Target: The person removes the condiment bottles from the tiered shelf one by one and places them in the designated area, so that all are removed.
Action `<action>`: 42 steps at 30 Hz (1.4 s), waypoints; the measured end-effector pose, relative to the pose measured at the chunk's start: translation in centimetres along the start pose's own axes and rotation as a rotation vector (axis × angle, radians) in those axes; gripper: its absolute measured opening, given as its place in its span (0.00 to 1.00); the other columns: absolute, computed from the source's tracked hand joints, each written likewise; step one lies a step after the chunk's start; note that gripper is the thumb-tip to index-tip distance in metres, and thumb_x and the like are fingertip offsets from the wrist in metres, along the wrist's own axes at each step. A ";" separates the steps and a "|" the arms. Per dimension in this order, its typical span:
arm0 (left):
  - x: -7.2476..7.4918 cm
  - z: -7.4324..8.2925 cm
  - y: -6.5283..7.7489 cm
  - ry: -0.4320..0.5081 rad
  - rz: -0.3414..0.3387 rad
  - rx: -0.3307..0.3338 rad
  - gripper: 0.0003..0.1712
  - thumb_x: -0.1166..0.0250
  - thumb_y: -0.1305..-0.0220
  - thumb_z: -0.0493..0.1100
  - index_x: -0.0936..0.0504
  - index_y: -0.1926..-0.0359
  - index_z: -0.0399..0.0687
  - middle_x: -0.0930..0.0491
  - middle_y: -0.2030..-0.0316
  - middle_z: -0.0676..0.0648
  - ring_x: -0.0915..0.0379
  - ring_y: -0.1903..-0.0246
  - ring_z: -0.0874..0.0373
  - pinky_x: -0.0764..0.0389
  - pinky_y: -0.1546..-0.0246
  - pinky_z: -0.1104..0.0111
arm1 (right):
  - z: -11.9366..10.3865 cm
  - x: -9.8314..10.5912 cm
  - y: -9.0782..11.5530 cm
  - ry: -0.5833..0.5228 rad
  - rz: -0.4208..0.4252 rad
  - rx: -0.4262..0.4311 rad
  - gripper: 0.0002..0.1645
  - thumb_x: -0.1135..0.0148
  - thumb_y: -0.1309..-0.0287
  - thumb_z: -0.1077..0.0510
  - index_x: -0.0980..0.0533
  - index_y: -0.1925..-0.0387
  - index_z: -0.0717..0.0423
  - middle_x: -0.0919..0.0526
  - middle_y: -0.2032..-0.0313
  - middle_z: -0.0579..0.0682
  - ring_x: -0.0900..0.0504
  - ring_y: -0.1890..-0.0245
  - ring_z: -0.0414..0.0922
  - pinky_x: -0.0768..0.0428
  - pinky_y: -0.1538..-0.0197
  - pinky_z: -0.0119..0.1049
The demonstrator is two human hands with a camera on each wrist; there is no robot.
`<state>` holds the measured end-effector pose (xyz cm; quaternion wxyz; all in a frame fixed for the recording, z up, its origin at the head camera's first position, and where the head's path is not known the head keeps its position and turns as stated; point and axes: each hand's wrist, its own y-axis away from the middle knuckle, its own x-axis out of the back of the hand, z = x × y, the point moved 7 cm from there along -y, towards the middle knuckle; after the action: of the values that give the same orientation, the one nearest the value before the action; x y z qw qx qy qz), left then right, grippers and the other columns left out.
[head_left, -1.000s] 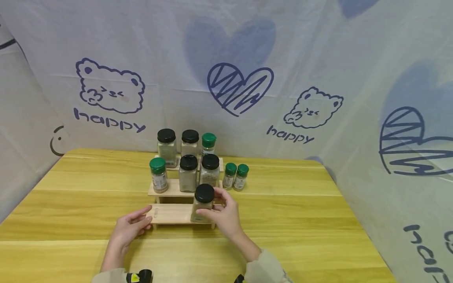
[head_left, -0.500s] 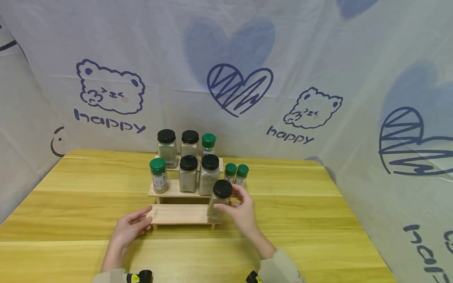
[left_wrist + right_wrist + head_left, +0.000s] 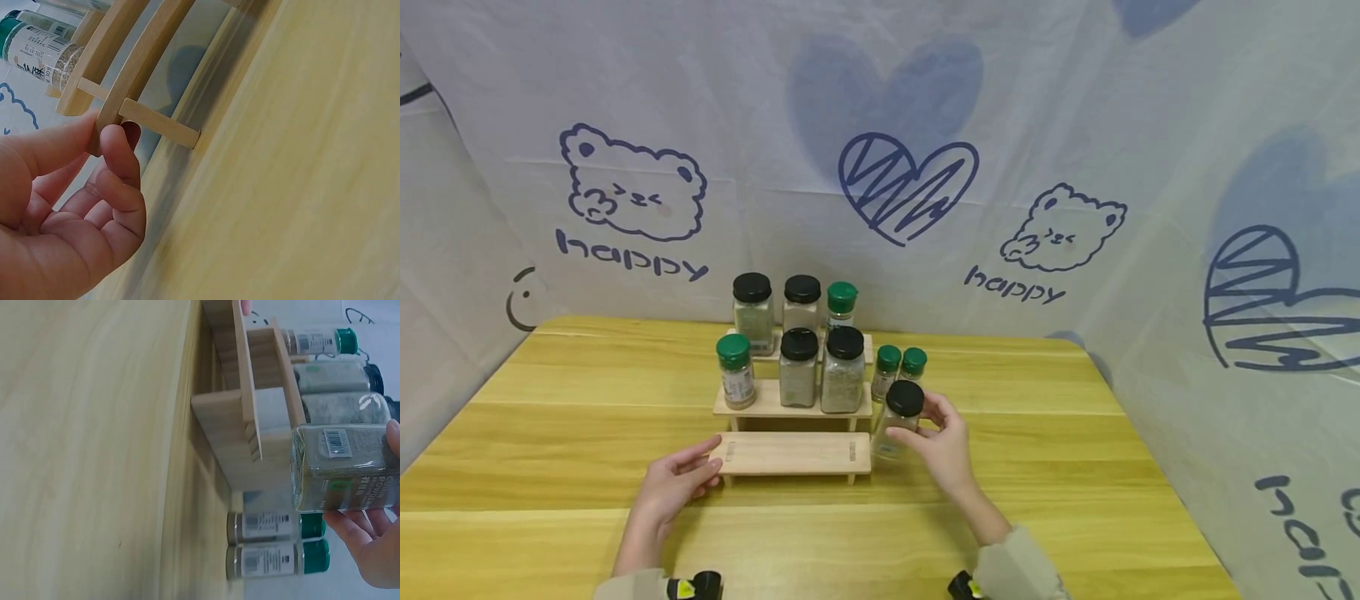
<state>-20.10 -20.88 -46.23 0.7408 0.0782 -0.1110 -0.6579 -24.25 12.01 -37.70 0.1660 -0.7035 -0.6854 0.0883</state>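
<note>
My right hand (image 3: 946, 443) grips a square spice jar with a black lid (image 3: 901, 417), just off the right end of the wooden spice rack's lowest step (image 3: 790, 454). In the right wrist view the jar (image 3: 344, 465) shows a barcode label, and its base is above the table. Thumb and fingers of my left hand (image 3: 672, 483) pinch the left end of that step; the left wrist view shows the pinch on the rack's edge (image 3: 112, 112). Nothing stands on the lowest step. A green-lidded jar (image 3: 737, 375) and two black-lidded jars (image 3: 842, 375) stand on the middle step.
Two black-lidded jars (image 3: 754, 312) and a green-lidded one (image 3: 842, 304) stand on the top step. Right of the rack, two small green-lidded jars (image 3: 269, 559) stand on the wooden table (image 3: 1037, 467), partly behind the held jar. A printed cloth (image 3: 760, 100) hangs behind.
My right hand has moved the black-lidded jar rightward off the lowest step to beyond its right end. My left hand has stayed at the step's left end.
</note>
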 end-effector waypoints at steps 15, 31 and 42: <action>0.0 -0.1 0.0 0.003 0.005 0.007 0.27 0.39 0.42 0.37 0.34 0.42 0.35 0.23 0.71 0.53 0.25 0.74 0.62 0.26 0.74 0.72 | 1.4 2.7 -1.3 0.070 0.044 -0.059 0.29 0.31 0.66 0.75 0.30 0.56 0.73 0.25 0.62 0.60 0.26 0.65 0.41 0.24 0.64 0.28; 0.1 -0.1 0.0 0.005 0.024 0.014 0.27 0.39 0.43 0.36 0.34 0.42 0.34 0.22 0.71 0.53 0.25 0.75 0.63 0.27 0.75 0.73 | 4.4 5.8 -4.6 0.179 0.071 -0.126 0.29 0.33 0.61 0.75 0.32 0.52 0.72 0.26 0.57 0.64 0.27 0.55 0.52 0.27 0.53 0.38; 0.2 -0.2 0.0 0.001 0.027 0.019 0.27 0.39 0.43 0.36 0.34 0.42 0.35 0.22 0.70 0.53 0.25 0.74 0.62 0.27 0.74 0.72 | 6.2 6.3 -6.4 0.207 0.042 -0.176 0.32 0.35 0.59 0.74 0.35 0.49 0.73 0.30 0.51 0.67 0.30 0.49 0.57 0.31 0.48 0.41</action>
<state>-20.00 -21.08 -46.40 0.7488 0.0842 -0.1181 -0.6467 -32.16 19.02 -40.54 0.1718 -0.7350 -0.6547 -0.0417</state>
